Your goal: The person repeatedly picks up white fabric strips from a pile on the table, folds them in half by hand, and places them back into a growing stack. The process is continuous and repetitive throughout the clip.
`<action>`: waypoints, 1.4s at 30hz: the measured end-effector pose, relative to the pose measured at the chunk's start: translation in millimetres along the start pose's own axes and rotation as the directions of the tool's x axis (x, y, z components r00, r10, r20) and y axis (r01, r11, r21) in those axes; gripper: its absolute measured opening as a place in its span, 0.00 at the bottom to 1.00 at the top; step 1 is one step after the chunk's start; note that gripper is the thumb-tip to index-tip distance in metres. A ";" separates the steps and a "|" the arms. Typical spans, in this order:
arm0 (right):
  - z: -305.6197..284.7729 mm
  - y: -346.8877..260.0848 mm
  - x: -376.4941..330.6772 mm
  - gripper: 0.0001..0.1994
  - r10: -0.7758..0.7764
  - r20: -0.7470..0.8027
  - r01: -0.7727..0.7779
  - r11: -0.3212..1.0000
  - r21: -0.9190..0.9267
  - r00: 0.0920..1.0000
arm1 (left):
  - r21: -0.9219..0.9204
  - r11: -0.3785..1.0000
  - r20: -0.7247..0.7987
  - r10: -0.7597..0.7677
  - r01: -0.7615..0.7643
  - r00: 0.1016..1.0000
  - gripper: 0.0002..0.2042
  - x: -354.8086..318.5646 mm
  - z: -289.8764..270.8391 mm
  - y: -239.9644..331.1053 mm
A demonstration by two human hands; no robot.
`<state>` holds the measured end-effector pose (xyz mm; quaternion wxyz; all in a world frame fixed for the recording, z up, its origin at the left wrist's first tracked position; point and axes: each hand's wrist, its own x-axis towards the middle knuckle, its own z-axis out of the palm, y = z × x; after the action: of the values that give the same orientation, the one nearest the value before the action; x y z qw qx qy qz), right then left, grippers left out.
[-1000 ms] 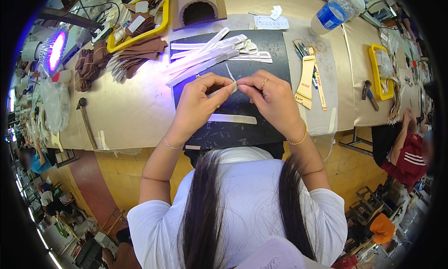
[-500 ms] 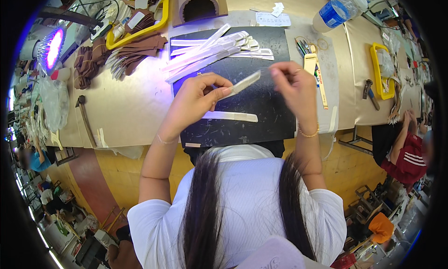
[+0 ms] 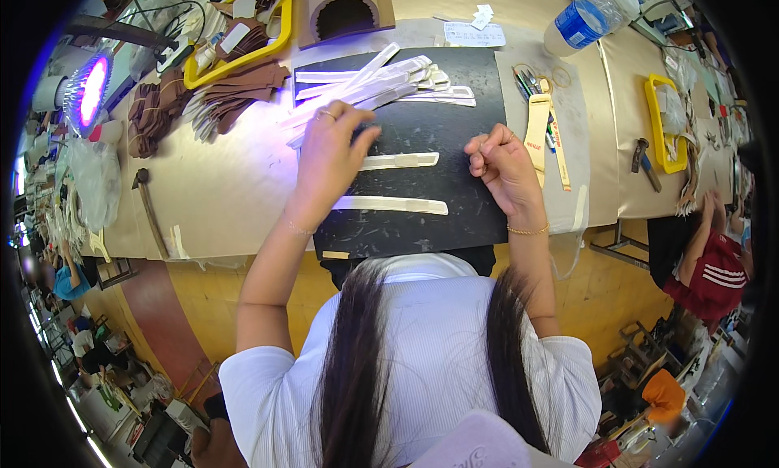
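A black cutting mat (image 3: 422, 233) lies in front of me. On it are two pale strips, an upper strip (image 3: 410, 160) and a lower strip (image 3: 406, 204), roughly parallel. A loose heap of white strips (image 3: 381, 83) covers the mat's far part. My left hand (image 3: 331, 152) hovers at the heap's near edge, thumb and fingers apart, and hides the upper strip's left end. My right hand (image 3: 507, 166) is above the mat's right side, fingers curled with the tips pressed together; whatever is in them is too small to make out.
Brown strap bundles (image 3: 243, 83) and a yellow tray (image 3: 288, 30) lie at far left, near a glowing lamp (image 3: 89, 91). A hammer (image 3: 146, 208) rests left. Pens (image 3: 526, 83) and yellow straps (image 3: 535, 131) lie right of the mat; a plastic bottle (image 3: 580, 26) stands behind.
The strip my left hand held is now down on the mat, let go. That hand has moved away and toward the heap. My right hand has come down, its fingers drawn in.
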<state>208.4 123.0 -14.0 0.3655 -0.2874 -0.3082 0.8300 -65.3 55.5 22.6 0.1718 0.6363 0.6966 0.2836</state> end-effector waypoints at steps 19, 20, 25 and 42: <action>48.5 1.2 22.1 0.09 0.106 0.133 -0.111 0.993 0.029 0.986 | -0.094 0.996 -0.141 -0.013 -0.001 0.990 0.05 26.3 -14.6 -0.7; 48.2 0.0 21.4 0.09 0.106 0.135 -0.111 0.993 0.032 0.985 | -0.130 0.992 -0.120 -0.025 0.009 0.992 0.05 25.6 -20.9 7.7; 28.1 -27.2 -3.1 0.09 0.077 0.123 -0.059 0.988 -0.141 0.989 | -0.276 0.961 -0.070 -0.014 -0.006 0.997 0.06 16.1 -38.5 24.2; -234.9 15.5 -217.0 0.23 -0.118 -0.878 -0.527 0.761 -0.380 0.464 | -0.617 0.764 0.202 -0.077 0.188 0.976 0.07 0.7 -25.5 41.9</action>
<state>489.9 15.3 -122.0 0.2450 -0.8013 -0.2905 0.4621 -47.6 52.9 68.3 0.4522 0.5114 0.5873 0.4349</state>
